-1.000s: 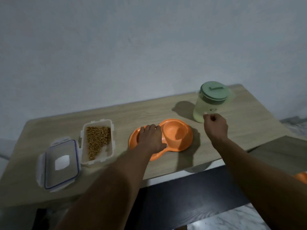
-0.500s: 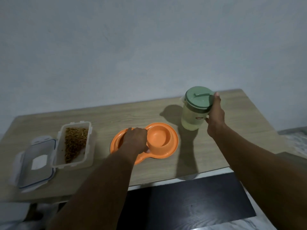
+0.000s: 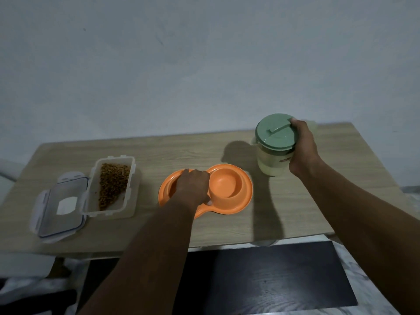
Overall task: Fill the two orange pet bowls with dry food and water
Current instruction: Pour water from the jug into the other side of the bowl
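Observation:
An orange double pet bowl (image 3: pixel 227 189) sits mid-table; its right bowl is empty. My left hand (image 3: pixel 193 188) lies over the left bowl, fingers curled down onto it and thumb at the neck between the two bowls, so that bowl's inside is hidden. To the right, my right hand (image 3: pixel 303 151) grips the side of a translucent water jug (image 3: pixel 271 162) with a green lid (image 3: pixel 272 135); the jug leans slightly left. An open clear container of brown dry food (image 3: pixel 113 185) stands at the left.
The container's clear lid (image 3: pixel 60 205) lies flat beside it at the table's left end. The wooden table (image 3: pixel 181 151) backs onto a plain grey wall. Below the front edge is a dark panel (image 3: pixel 261 280) and pale marbled floor.
My right hand went from touching the jug's base to gripping its side near the lid. My left hand has stayed on the left bowl. The camera view shifted.

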Motion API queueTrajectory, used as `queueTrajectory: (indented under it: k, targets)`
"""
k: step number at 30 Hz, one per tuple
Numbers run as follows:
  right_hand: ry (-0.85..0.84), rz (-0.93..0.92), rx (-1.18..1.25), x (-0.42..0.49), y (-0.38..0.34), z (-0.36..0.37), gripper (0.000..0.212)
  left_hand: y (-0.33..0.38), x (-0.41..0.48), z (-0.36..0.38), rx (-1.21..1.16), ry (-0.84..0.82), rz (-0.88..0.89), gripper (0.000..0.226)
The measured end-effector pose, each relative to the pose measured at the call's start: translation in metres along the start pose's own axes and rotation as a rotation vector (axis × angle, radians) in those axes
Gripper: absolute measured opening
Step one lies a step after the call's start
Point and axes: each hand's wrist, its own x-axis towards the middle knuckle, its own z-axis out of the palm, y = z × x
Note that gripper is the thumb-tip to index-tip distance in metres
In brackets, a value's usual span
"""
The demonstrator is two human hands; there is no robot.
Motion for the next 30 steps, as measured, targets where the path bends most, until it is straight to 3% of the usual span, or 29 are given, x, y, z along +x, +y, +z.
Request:
queueTrajectory:
  k: [8, 15, 30]
  targets:
    - [-0.077, -0.189, -0.270, -0.011, 0.001, 0.011, 0.043, 0.001, -0.002, -0.001, -0.031, -0.003, -0.010, 0.079]
    - [-0.063, -0.321, -0.560, -0.017, 0.026, 0.023, 0.060, 0.002, -0.004, -0.002, -0.042, 0.015, -0.015, 0.073]
    - [-0.074, -0.611, -0.810, -0.014, 0.023, 0.032, 0.048, 0.002, -0.004, -0.002, -0.038, 0.012, -0.027, 0.078]
